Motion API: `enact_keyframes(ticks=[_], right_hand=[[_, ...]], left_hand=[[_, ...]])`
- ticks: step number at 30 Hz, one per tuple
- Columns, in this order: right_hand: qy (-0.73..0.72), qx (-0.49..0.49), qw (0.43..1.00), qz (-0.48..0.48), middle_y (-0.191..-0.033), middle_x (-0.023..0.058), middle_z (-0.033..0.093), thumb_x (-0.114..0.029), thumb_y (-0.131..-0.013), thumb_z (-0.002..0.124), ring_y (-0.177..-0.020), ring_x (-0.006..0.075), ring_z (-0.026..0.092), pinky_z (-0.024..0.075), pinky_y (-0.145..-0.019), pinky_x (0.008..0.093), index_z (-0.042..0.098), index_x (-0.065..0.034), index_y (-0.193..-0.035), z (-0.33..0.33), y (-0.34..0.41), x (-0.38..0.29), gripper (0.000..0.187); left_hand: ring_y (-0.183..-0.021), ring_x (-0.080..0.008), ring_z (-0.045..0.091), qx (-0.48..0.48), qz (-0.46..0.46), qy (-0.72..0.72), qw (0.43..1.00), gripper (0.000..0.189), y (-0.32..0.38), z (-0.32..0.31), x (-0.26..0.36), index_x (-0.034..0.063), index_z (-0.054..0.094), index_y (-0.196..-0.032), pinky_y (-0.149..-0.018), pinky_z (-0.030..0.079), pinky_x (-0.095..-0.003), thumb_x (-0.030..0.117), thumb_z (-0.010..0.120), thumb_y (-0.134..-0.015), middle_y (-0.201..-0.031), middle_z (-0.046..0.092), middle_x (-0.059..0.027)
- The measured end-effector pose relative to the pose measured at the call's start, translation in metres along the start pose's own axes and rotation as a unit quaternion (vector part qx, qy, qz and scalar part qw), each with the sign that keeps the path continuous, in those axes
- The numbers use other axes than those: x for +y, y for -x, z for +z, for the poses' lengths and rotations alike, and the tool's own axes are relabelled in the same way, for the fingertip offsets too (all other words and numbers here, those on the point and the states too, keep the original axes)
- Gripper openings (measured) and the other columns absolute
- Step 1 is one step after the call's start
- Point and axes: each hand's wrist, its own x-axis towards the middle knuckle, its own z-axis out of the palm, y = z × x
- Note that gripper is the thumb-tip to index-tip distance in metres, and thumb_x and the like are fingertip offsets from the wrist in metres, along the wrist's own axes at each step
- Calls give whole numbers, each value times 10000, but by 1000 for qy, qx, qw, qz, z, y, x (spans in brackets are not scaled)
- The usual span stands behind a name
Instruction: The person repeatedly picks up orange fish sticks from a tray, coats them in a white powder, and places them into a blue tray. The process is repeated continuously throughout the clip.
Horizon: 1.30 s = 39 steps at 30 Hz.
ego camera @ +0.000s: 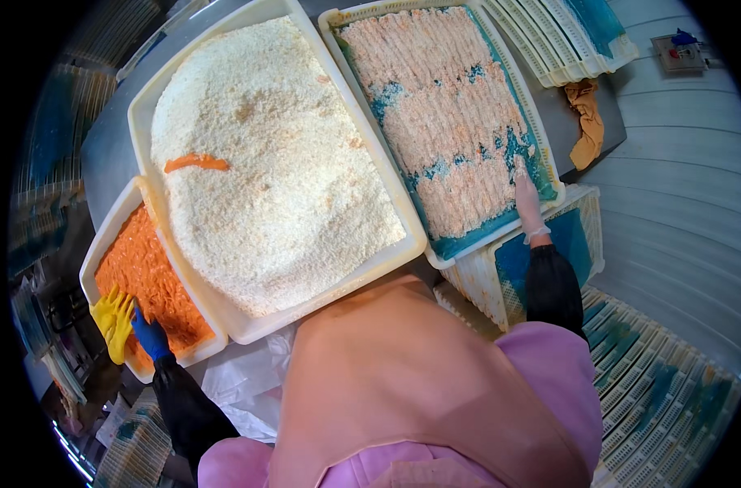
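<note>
My left hand [149, 332], in a blue glove, is at the near left part of a white tub of wet orange strips [156, 274], beside a yellow rubber glove [114, 320] at its rim; whether its fingers hold anything is unclear. My right hand [526, 192], in a clear glove, touches the right end of rows of crumb-coated strips [456, 116] on a blue-lined white tray [437, 259]; its fingertips are crumbed and their grip is hard to tell. Between them a large white tub [419, 241] holds pale crumbs [272, 183], with one uncoated orange strip [197, 162] lying on top.
More white slatted trays [553, 73] are stacked beyond the tray's far right corner. An orange-brown glove or cloth [585, 131] lies on the metal table [611, 116]. Stacked trays [657, 378] stand low at the right, and a blue-lined tray [547, 250] sits beneath my right forearm.
</note>
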Motion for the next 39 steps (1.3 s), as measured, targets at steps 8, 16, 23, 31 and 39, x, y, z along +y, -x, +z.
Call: enact_keyframes(ticks=[8, 16, 23, 31, 39], right_hand=[[-201, -159, 967, 3, -1391, 96, 333, -305, -973, 277, -1289, 173, 282, 172, -1063, 261, 246, 24, -1372, 7, 6, -1, 519], [-172, -161, 962, -141, -1377, 121, 351, -359, -965, 283, -1279, 205, 310, 195, -1067, 309, 263, 20, -1365, 18, 38, -53, 552], [-143, -259, 910, -291, -1364, 144, 366, -406, -957, 289, -1270, 233, 335, 215, -1070, 350, 277, 16, -1358, 60, 61, -132, 583], [-144, -342, 874, -313, -1330, 164, 414, -556, -890, 352, -1256, 275, 365, 224, -1060, 395, 355, 17, -1325, 99, 88, -191, 719], [-145, -373, 874, -275, -1343, 158, 399, -583, -878, 347, -1248, 270, 375, 245, -1050, 386, 357, 7, -1327, 122, 108, -212, 741]], left_hand=[[-1056, -329, 466, -44, 146, -215, 964, 297, 8, -6, -10, 88, 625, -911, -832, 417, -396, 62, 685, -621, -1100, 531, -111], [-821, -355, 538, 60, 168, -30, 983, 152, -15, -51, -47, 30, 595, -827, -706, 432, -380, 67, 656, -693, -813, 575, -155], [-739, -185, 616, 7, 69, 97, 993, 180, -39, -142, 89, -20, 625, -945, -666, 472, -259, 35, 642, -774, -853, 639, -112], [-845, -108, 585, 9, 208, 362, 909, 235, -82, -169, 246, -28, 607, -1035, -763, 464, -219, 19, 619, -805, -946, 641, -68], [-805, -173, 629, 8, 237, 260, 936, 226, -146, -82, 210, 7, 638, -986, -718, 474, -272, 143, 646, -805, -899, 663, -131]])
